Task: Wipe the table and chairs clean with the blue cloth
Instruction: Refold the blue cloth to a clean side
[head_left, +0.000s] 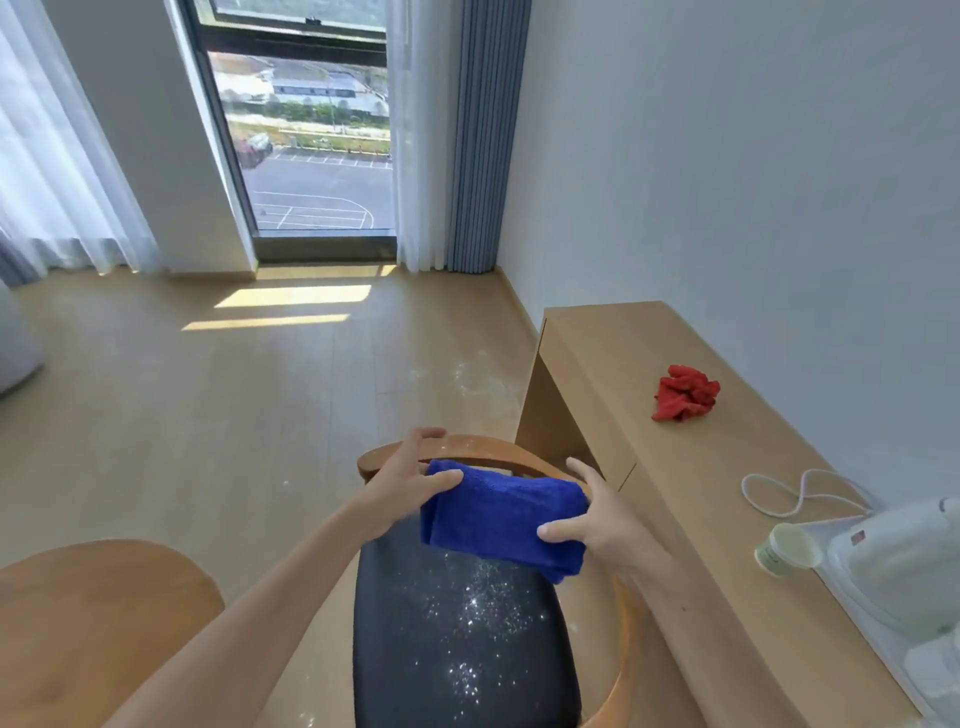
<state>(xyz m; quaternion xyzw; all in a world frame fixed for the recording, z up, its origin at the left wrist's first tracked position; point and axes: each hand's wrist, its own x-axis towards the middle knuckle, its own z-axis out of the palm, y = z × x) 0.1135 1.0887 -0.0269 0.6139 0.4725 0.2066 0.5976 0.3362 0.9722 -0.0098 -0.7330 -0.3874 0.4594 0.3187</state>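
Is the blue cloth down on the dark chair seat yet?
No: both hands, left hand and right hand, hold the folded blue cloth above the dark chair seat, whose white specks remain unwiped.

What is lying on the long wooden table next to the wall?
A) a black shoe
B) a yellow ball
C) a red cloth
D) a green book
C: a crumpled red cloth lies on the wooden table by the wall, while both hands hold the blue cloth over the chair.
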